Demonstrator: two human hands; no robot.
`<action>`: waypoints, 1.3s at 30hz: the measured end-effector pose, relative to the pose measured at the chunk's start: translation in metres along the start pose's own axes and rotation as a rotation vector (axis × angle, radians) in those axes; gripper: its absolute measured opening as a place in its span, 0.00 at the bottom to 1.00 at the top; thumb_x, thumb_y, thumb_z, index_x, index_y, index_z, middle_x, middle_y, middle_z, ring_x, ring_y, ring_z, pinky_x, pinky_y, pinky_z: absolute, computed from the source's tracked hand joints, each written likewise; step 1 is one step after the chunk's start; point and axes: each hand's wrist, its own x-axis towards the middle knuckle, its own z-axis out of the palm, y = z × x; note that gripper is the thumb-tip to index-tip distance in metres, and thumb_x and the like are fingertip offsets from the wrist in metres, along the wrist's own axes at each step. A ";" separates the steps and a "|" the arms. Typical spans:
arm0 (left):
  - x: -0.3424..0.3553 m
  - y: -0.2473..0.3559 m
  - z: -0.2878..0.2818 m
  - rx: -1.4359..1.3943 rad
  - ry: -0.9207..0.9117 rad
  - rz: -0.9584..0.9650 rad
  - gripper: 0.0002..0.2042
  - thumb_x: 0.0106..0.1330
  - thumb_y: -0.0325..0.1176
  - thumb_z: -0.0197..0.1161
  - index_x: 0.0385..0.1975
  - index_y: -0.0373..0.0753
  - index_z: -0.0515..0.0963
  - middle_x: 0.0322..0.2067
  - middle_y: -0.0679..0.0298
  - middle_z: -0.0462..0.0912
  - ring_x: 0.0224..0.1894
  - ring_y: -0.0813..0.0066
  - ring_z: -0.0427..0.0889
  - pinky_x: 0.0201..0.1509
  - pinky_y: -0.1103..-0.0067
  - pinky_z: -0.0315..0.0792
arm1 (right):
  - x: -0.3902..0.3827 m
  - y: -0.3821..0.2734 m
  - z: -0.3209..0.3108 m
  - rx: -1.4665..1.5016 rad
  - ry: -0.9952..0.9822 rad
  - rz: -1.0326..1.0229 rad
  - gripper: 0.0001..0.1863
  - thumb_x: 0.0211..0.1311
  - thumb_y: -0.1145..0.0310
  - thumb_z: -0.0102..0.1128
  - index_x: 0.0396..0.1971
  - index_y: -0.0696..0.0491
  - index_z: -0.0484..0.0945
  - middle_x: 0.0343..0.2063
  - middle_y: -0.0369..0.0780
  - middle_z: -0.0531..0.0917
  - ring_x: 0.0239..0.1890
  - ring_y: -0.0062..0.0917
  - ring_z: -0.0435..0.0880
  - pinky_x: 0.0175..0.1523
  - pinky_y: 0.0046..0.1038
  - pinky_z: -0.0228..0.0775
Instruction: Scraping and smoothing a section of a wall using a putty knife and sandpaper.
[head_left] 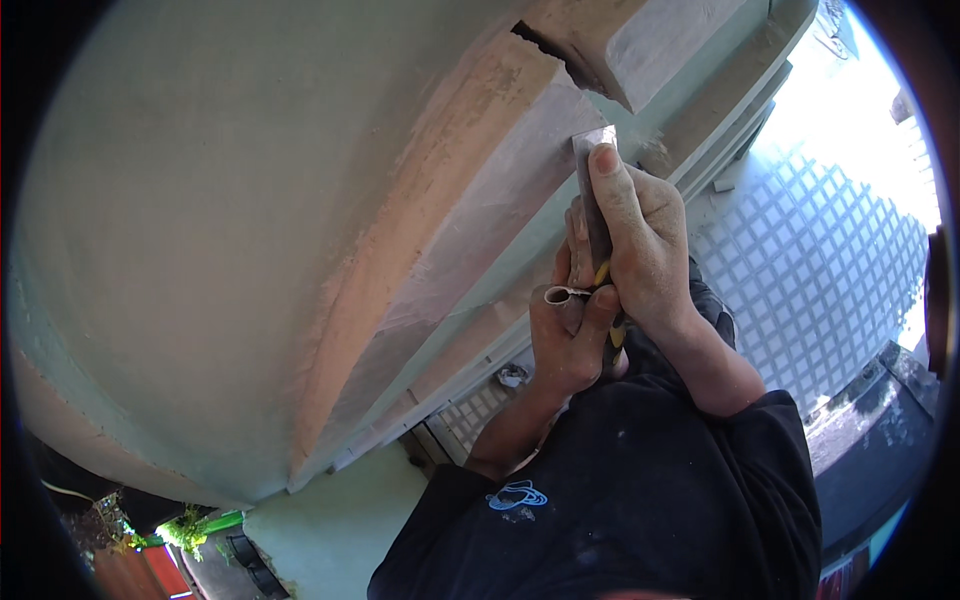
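A chisel (590,200), with a flat metal blade and a black and yellow handle, is held by both hands in front of a plaster moulding (480,200). My right hand (645,235) is closed around the blade, its thumb pressed flat near the square tip. Lower down, my left hand (570,345) is wrapped at the handle. A small hollow roll (558,295), pale at its open end, also pokes out of the left hand; its kind is unclear. The blade tip lies beside the moulding's lower face, just below a jagged dark gap (560,55); whether it touches cannot be told.
A broad curved pale-green wall (220,200) fills the left. Beyond the gap, another moulding piece (665,45) continues. Stepped ledges (735,110) run at upper right. Far below lies a sunlit lattice-patterned floor (820,270). Green plants (185,530) show at lower left.
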 end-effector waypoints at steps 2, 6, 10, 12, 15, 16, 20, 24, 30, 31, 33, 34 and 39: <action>-0.006 -0.001 0.002 0.004 0.007 -0.044 0.32 0.72 0.39 0.59 0.65 0.20 0.58 0.41 0.53 0.81 0.41 0.74 0.82 0.40 0.80 0.75 | -0.005 0.001 -0.001 -0.008 -0.004 0.008 0.28 0.79 0.50 0.41 0.20 0.54 0.71 0.10 0.33 0.73 0.09 0.14 0.70 0.20 0.18 0.71; -0.005 -0.007 0.015 -0.054 0.148 0.053 0.31 0.72 0.39 0.59 0.65 0.21 0.58 0.44 0.52 0.80 0.44 0.75 0.81 0.43 0.80 0.75 | -0.003 0.006 -0.004 -0.014 0.028 0.029 0.28 0.77 0.50 0.46 0.19 0.55 0.72 0.10 0.33 0.73 0.11 0.14 0.73 0.19 0.18 0.68; 0.014 -0.002 0.004 -0.006 0.003 0.032 0.29 0.72 0.38 0.58 0.64 0.22 0.60 0.46 0.52 0.78 0.46 0.74 0.80 0.45 0.80 0.74 | 0.009 -0.004 -0.006 0.051 0.025 -0.019 0.29 0.75 0.50 0.50 0.18 0.57 0.73 0.09 0.33 0.73 0.13 0.14 0.75 0.19 0.17 0.65; 0.009 -0.001 0.007 -0.066 -0.039 -0.069 0.28 0.72 0.37 0.58 0.63 0.22 0.61 0.47 0.52 0.77 0.47 0.74 0.79 0.46 0.80 0.74 | 0.003 -0.009 -0.002 -0.021 0.017 -0.008 0.29 0.78 0.50 0.42 0.18 0.53 0.71 0.08 0.33 0.72 0.10 0.13 0.71 0.20 0.17 0.68; -0.004 -0.003 0.015 0.050 0.148 0.137 0.26 0.72 0.38 0.58 0.60 0.23 0.63 0.36 0.58 0.80 0.38 0.76 0.81 0.39 0.82 0.73 | -0.005 0.007 -0.004 -0.108 -0.009 0.032 0.30 0.79 0.50 0.41 0.18 0.53 0.71 0.08 0.33 0.72 0.10 0.14 0.71 0.19 0.17 0.67; -0.003 0.002 0.011 -0.044 0.115 0.037 0.26 0.72 0.38 0.58 0.60 0.23 0.63 0.36 0.59 0.80 0.38 0.76 0.80 0.39 0.82 0.73 | -0.003 0.007 -0.005 -0.114 -0.024 0.013 0.30 0.79 0.50 0.41 0.17 0.53 0.71 0.09 0.33 0.72 0.10 0.14 0.71 0.20 0.17 0.68; 0.008 -0.004 0.006 -0.017 0.053 0.038 0.28 0.72 0.40 0.60 0.61 0.23 0.62 0.40 0.58 0.79 0.41 0.76 0.79 0.42 0.83 0.73 | 0.007 -0.007 0.000 -0.036 -0.001 -0.032 0.28 0.79 0.51 0.41 0.19 0.53 0.71 0.09 0.33 0.73 0.10 0.14 0.72 0.20 0.17 0.69; 0.006 0.002 0.018 -0.090 0.161 0.109 0.29 0.72 0.41 0.61 0.61 0.23 0.63 0.37 0.59 0.80 0.38 0.78 0.80 0.40 0.83 0.73 | -0.003 0.001 0.000 -0.012 0.017 -0.001 0.30 0.75 0.49 0.49 0.20 0.59 0.75 0.11 0.32 0.74 0.12 0.13 0.75 0.18 0.17 0.66; 0.010 0.003 0.006 -0.117 0.038 -0.056 0.30 0.72 0.41 0.61 0.62 0.23 0.62 0.44 0.58 0.78 0.45 0.79 0.78 0.44 0.84 0.72 | 0.003 -0.013 0.000 0.006 0.044 -0.033 0.30 0.76 0.50 0.50 0.17 0.58 0.75 0.11 0.32 0.74 0.12 0.12 0.73 0.19 0.16 0.64; 0.004 0.001 0.011 -0.118 0.041 -0.054 0.30 0.72 0.41 0.61 0.62 0.23 0.62 0.44 0.58 0.78 0.45 0.79 0.78 0.44 0.84 0.72 | 0.001 -0.012 -0.002 0.006 0.029 -0.001 0.30 0.76 0.50 0.50 0.17 0.58 0.75 0.11 0.32 0.74 0.13 0.12 0.73 0.19 0.16 0.64; 0.000 -0.001 0.019 -0.113 0.162 0.074 0.30 0.72 0.42 0.60 0.62 0.23 0.62 0.42 0.58 0.79 0.44 0.79 0.78 0.44 0.83 0.72 | -0.001 -0.005 -0.003 0.007 0.028 0.038 0.30 0.76 0.51 0.50 0.16 0.58 0.75 0.11 0.32 0.75 0.13 0.12 0.73 0.19 0.16 0.65; 0.004 0.000 0.017 -0.115 0.153 0.073 0.30 0.72 0.42 0.60 0.62 0.23 0.62 0.42 0.58 0.79 0.44 0.79 0.78 0.44 0.83 0.72 | 0.000 -0.007 0.000 -0.003 0.045 0.038 0.30 0.76 0.51 0.50 0.16 0.57 0.75 0.11 0.32 0.75 0.13 0.12 0.73 0.19 0.16 0.65; 0.008 -0.011 0.003 -0.179 0.017 0.027 0.31 0.72 0.41 0.59 0.65 0.22 0.60 0.54 0.53 0.75 0.55 0.74 0.74 0.56 0.81 0.69 | 0.007 -0.015 0.002 -0.014 0.060 -0.039 0.31 0.75 0.49 0.52 0.16 0.58 0.75 0.11 0.33 0.75 0.13 0.12 0.74 0.19 0.17 0.65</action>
